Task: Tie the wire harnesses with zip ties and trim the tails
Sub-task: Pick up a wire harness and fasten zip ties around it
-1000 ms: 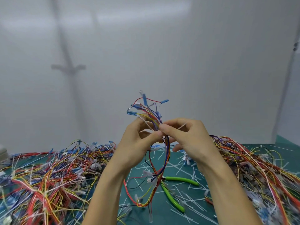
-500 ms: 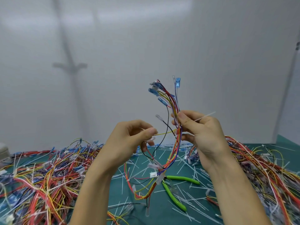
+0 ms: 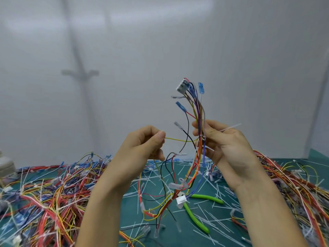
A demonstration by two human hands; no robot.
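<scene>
The left hand [image 3: 142, 148] was curled, thumb and forefinger pinching a thin yellow wire [image 3: 178, 139] that ran toward 3 o'clock into the multi-coloured wire harness [image 3: 199, 111]. The right hand [image 3: 226, 145] gripped that upright harness at its white plastic zip tie [image 3: 230, 127], whose tail stuck out toward 2 o'clock. The harness's lower end hung toward 6 o'clock, above green-handled cutters [image 3: 195, 218] lying on the dark green mat [image 3: 284, 163]. A tangled left harness pile [image 3: 44, 193] lay at the cutters' 9 o'clock, a right harness pile [image 3: 293, 189] at their 3 o'clock.

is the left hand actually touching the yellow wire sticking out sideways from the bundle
Touching. The head view shows the left hand pinching the end of the yellow wire between thumb and forefinger, with no gap.
</scene>
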